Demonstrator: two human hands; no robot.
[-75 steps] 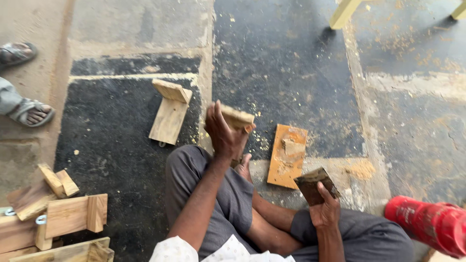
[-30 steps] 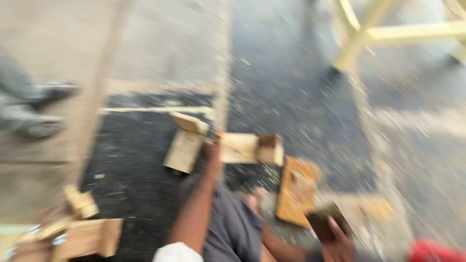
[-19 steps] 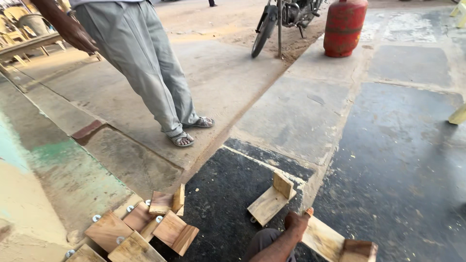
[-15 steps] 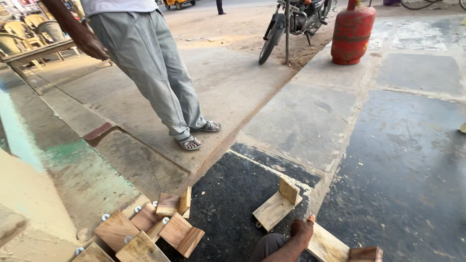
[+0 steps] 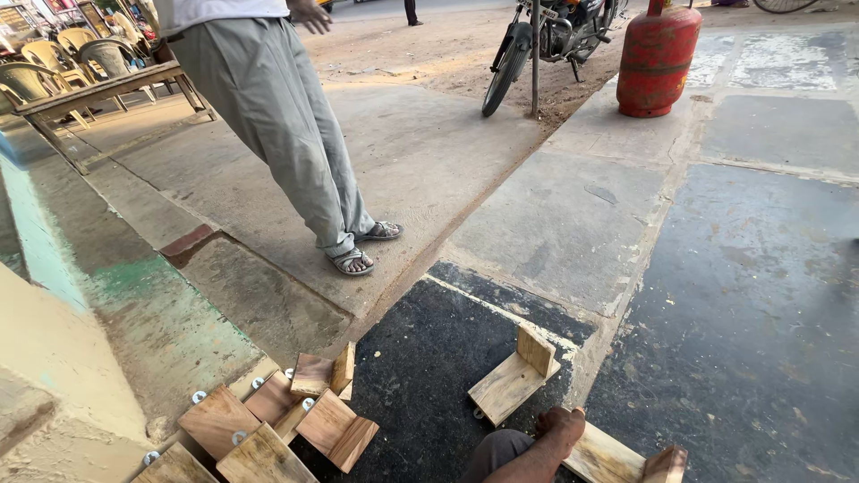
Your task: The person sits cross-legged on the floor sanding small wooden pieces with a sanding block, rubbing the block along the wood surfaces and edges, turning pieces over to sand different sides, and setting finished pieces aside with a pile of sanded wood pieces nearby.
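My left hand is low at the bottom edge, fingers curled over the near end of a pale wooden L-shaped piece that lies on the dark floor. Only the knuckles and forearm show. Just left of the hand lies a second L-shaped wooden piece with a short upright block at its far end. My knee in dark trousers sits beside the hand. My right hand is out of view.
A pile of similar wooden pieces with bolts lies at bottom left by a green-painted ledge. A person in grey trousers and sandals stands ahead. A red gas cylinder, a motorcycle and plastic chairs stand farther off.
The view has swung up from my lap to the street. My left hand brought the wooden piece down from the air onto the floor. My right hand with its dark block left the view.
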